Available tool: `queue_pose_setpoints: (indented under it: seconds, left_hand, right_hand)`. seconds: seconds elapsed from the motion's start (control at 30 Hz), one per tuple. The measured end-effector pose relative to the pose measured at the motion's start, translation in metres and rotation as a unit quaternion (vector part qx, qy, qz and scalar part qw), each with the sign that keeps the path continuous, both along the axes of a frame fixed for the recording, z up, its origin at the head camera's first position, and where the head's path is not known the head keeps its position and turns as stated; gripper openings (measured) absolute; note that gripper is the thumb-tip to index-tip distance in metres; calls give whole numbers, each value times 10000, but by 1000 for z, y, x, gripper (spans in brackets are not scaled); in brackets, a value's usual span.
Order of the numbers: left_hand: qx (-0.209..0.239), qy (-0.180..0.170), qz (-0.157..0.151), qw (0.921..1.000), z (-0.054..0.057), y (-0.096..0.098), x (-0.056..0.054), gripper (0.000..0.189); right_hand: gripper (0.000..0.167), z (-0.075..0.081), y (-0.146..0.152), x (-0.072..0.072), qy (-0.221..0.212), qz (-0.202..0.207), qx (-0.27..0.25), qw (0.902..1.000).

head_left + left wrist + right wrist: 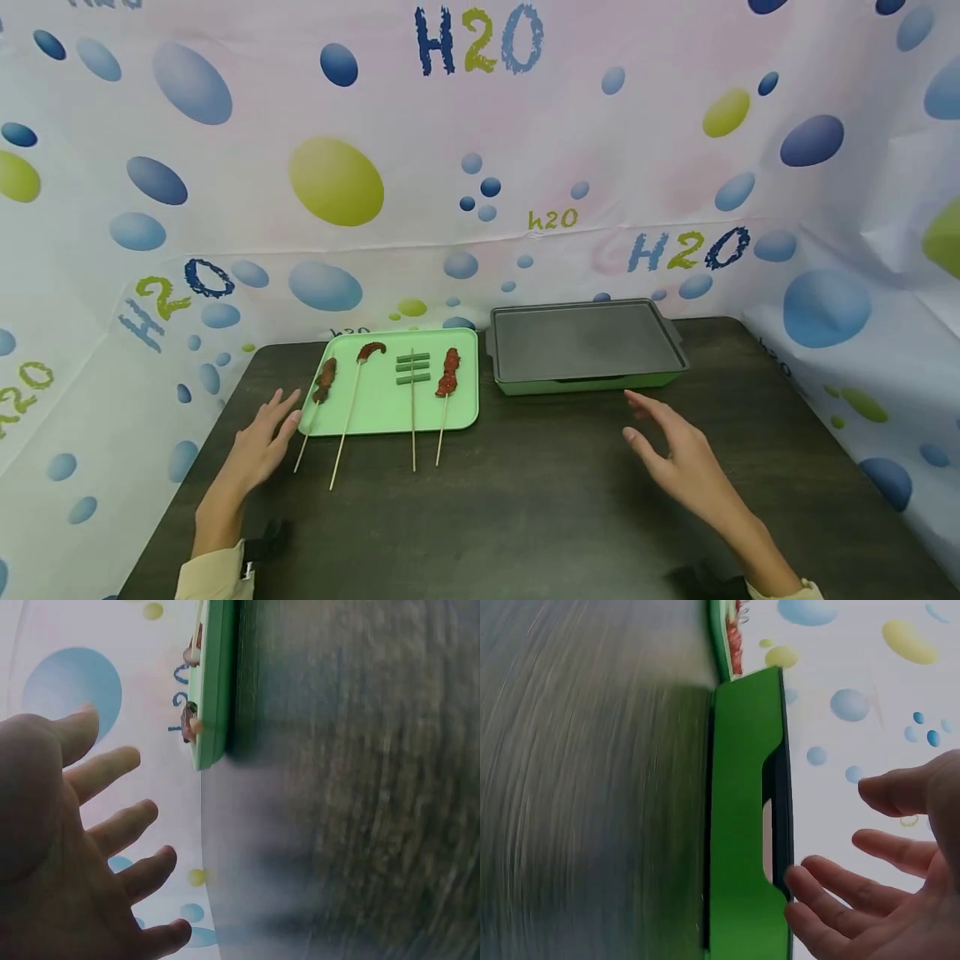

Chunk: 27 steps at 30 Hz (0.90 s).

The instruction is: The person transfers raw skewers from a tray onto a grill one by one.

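Green tray (pixel 382 408) of skewers lies just beside the spread left hand (pixel 262 437); right hand (pixel 675 458) spread too.

The person's left hand (pixel 262 437) and right hand (pixel 678 462) were both bare, with no rings, gloves or watch showing on the fingers (pixel 112 769). Each forearm ended in a pale cream sleeve: the left sleeve (pixel 213 575) showed a loose cuff at the lower edge of the head view, and the right sleeve (pixel 787 592) only a narrow strip. A small dark fitting (pixel 264 542) sat beside the left cuff. The fingernails (pixel 628 434) were short and unpainted.
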State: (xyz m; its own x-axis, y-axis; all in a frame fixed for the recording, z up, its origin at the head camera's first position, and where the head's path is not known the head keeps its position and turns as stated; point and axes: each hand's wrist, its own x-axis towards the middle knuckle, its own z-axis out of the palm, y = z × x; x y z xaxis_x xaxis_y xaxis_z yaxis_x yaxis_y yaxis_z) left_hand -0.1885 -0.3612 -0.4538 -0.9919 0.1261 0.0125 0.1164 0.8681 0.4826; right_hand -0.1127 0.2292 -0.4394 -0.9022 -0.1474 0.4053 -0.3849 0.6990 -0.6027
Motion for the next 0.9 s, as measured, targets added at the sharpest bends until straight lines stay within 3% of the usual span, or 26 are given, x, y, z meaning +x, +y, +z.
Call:
queue_pose_setpoints:
  seconds: [0.1,0.2,0.47,0.63,0.9]
  left_hand:
    - [48,149,-109,9998,-4,-6,4,56]
    - [3,189,-159,9997,-5,-11,5,54]
    - [192,-352,56,9992,-6,-16,0,62]
    - [238,-465,131,9985,-6,-16,-6,64]
    - [209,-563,152,9981,-11,-15,-8,66]
  right_hand:
    - [48,-1,-12,-1,-404,229,-520,9976]
    - [43,-1,-26,-5,-720,526,-1266,9879]
    - [35,-9,-67,-17,-1301,891,-2650,9513]
    - [36,-12,-90,-25,-1832,1141,-3155,9241]
    - [45,-13,-122,-36,-3061,1412,-3851,8591]
